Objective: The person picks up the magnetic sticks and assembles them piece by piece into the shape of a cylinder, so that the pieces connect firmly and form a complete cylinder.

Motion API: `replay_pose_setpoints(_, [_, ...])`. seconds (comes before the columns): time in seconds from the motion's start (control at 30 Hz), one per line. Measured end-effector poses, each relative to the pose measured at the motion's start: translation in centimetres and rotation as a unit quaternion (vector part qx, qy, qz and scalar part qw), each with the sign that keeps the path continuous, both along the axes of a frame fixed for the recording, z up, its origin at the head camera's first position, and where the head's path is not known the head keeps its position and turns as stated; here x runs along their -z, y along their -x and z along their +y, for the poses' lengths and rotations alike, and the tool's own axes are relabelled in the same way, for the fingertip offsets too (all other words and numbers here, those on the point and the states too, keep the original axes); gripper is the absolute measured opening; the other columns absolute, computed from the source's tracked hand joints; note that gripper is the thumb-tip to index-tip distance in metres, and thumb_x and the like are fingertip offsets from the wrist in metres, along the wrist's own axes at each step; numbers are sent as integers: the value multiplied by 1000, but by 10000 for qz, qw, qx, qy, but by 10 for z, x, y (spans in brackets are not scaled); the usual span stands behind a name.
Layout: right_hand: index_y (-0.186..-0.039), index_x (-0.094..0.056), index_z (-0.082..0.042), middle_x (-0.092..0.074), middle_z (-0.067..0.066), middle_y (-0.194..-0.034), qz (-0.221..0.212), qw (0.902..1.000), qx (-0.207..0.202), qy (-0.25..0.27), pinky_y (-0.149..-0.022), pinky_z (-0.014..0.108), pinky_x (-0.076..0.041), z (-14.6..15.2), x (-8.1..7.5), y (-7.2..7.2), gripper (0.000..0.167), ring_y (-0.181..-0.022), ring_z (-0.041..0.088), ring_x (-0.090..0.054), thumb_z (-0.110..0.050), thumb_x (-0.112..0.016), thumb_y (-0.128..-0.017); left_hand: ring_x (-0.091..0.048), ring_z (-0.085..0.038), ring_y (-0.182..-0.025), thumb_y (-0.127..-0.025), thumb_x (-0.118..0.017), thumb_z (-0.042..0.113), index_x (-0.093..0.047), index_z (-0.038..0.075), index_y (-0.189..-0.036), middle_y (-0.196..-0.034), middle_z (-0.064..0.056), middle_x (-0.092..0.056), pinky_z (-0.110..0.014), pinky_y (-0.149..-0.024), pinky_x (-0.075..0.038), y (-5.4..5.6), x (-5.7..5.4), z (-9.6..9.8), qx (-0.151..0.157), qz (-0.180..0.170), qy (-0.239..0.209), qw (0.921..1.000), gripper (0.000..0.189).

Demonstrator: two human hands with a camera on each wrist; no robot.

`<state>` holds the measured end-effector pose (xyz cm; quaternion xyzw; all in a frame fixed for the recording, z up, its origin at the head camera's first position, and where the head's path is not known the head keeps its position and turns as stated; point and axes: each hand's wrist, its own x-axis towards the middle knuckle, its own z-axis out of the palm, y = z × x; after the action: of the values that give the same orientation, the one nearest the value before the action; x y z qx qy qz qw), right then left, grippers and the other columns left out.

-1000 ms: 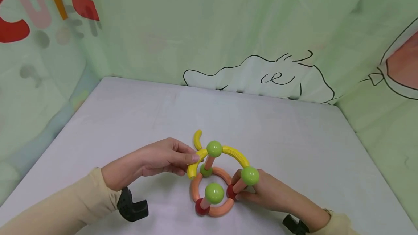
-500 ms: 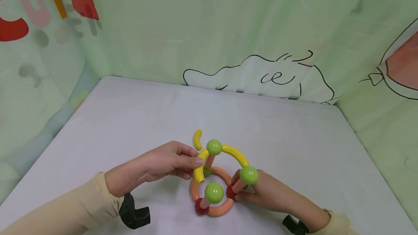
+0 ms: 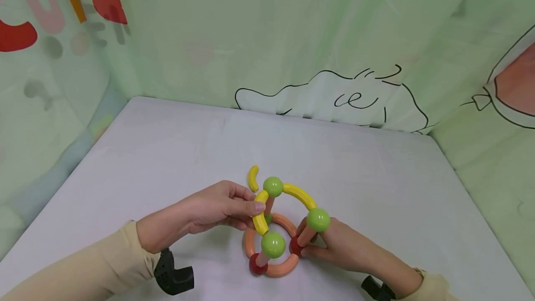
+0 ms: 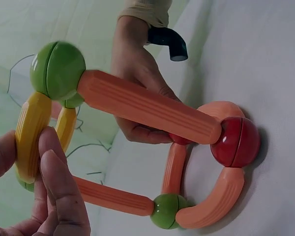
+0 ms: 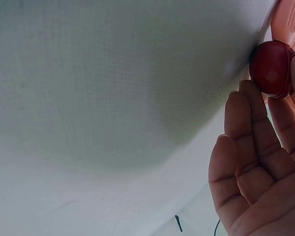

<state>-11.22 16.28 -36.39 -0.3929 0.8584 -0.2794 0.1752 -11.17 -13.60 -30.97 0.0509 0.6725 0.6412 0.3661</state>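
Observation:
My left hand (image 3: 217, 208) pinches a curved yellow rod (image 3: 261, 223) between thumb and fingers. Its ends sit right at the back green ball (image 3: 273, 186) and the front green ball (image 3: 273, 245), as the left wrist view also shows. These balls top straight orange posts (image 4: 147, 108) rising from a ring of curved orange rods (image 3: 282, 271). Another curved yellow rod (image 3: 299, 195) joins the back ball to the right green ball (image 3: 318, 219). Low on the right, my right hand (image 3: 340, 245) holds the red ball (image 5: 270, 69) of the ring with thumb and fingertips.
One loose curved yellow rod (image 3: 252, 179) lies on the white table (image 3: 188, 147), just behind the structure. Green printed cloth walls (image 3: 271, 27) stand along the table's back and sides. Black wrist mounts (image 3: 173, 275) stick out below both wrists.
The left hand has moved slightly right, swinging the yellow rod's lower end rightward to the front green ball. The upper balls have shifted a little; the right hand stays on the red ball.

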Motion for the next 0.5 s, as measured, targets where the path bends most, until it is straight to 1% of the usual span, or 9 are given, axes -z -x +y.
replay_pose_setpoints(0.27, [-97,-74,-25,-71,-11,-105,-44,10000,-7,-19,-88,27,-59,0,-1,0,15,-98,2,-63,-13,-79,-89,-71,-11,-78,-99,-68,23,-66,-6,-113,-89,-2,-75,-20,-73,-58,0,0,0,27,10,-1,10000,31])
replay_pose_setpoints(0.5, [-97,-75,-26,-71,-12,-106,-44,9999,48,-124,-89,28,-59,-1,-2,0,15,-99,3,-64,-15,-80,-89,-71,-11,-79,-100,-66,20,-62,-7,-118,-93,-5,-77,-25,-78,-61,-1,-1,-1,132,11,-81,9999,32])
